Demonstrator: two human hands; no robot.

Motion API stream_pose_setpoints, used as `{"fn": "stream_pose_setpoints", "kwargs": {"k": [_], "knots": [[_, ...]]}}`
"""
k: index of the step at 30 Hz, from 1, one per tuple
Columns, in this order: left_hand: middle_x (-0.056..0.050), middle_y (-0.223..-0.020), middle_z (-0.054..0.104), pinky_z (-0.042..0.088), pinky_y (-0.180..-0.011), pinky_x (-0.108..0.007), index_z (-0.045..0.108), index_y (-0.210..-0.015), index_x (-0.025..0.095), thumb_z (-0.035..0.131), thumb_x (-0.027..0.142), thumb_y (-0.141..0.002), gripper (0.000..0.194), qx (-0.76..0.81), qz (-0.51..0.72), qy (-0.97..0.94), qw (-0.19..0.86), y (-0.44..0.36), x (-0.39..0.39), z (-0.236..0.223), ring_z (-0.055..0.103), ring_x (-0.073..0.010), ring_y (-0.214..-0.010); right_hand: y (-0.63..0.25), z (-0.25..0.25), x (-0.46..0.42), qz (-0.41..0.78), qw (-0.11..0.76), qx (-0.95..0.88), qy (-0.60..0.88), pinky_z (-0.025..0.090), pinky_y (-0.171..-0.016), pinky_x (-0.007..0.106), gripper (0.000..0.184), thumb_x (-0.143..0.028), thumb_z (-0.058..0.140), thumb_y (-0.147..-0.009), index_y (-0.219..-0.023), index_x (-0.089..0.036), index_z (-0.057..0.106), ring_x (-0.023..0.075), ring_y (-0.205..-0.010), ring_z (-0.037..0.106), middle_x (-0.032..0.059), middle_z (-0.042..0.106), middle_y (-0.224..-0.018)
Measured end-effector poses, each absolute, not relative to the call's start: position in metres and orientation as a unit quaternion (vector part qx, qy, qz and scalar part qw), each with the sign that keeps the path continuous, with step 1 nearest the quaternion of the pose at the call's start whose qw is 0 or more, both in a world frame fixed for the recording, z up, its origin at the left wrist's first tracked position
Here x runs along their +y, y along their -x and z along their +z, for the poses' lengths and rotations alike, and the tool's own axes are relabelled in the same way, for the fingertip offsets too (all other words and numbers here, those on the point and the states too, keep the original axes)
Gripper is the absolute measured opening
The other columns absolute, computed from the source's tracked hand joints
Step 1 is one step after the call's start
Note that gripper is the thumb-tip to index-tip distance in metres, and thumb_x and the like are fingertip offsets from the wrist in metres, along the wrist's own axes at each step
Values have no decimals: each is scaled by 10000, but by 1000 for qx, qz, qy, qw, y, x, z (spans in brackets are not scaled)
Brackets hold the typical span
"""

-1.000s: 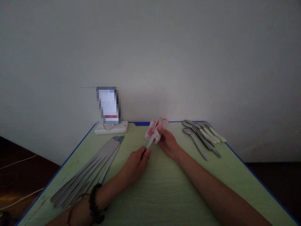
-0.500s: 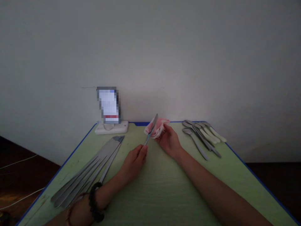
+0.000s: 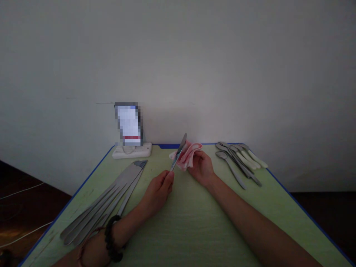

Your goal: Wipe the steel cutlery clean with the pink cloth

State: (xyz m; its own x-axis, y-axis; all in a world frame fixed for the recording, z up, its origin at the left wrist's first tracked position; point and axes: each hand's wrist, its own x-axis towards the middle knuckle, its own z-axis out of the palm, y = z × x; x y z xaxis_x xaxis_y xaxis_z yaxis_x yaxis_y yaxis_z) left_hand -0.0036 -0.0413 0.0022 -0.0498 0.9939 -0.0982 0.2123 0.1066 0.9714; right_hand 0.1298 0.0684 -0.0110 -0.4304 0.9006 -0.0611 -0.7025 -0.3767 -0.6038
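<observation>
A table knife [image 3: 182, 142] points up and away over the middle of the table, its handle in the closed grip of my left hand [image 3: 159, 188]. My right hand [image 3: 202, 168] pinches a pink and white cloth [image 3: 190, 154], which is folded up just behind and to the right of the blade. Cloth and blade appear to meet, though the exact contact is partly hidden. Several metal table knives [image 3: 111, 200] lie fanned out at the left, some partly covered by my left forearm. On the right rests a spoon [image 3: 230, 168], apart from the other cutlery.
The green table [image 3: 194, 230] has a blue edge and stands against a grey wall. A lit phone [image 3: 129, 124] leans upright on a white power strip [image 3: 132, 151] at the back left. Several spoons and forks, some with white handles [image 3: 247, 158], are grouped at the back right.
The cloth has been folded and bunched more upright beside the blade, with my right fingers shifted behind it. The knife and my left hand have hardly moved.
</observation>
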Motion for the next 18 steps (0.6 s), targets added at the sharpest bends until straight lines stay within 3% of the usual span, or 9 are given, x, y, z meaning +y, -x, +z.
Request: {"fn": "stream_pose_setpoints", "kwargs": {"k": [7, 18], "knots": [[74, -529, 360, 300, -457, -216, 377, -621, 213, 375, 501, -853, 370, 582, 419, -559, 415, 5, -42, 1, 364, -95, -475, -131, -12, 68, 806, 497, -256, 193, 436, -593, 286, 93, -222, 494, -673, -635, -207, 578, 152, -538, 506, -15, 570, -554], [80, -539, 347, 258, -437, -203, 419, -695, 204, 381, 474, -877, 328, 577, 412, -580, 401, 8, -42, -5, 336, -89, -459, -131, -4, 62, 815, 459, -289, 201, 494, -711, 398, 116, -287, 513, -626, -663, -207, 589, 252, -750, 627, 26, 653, -628]]}}
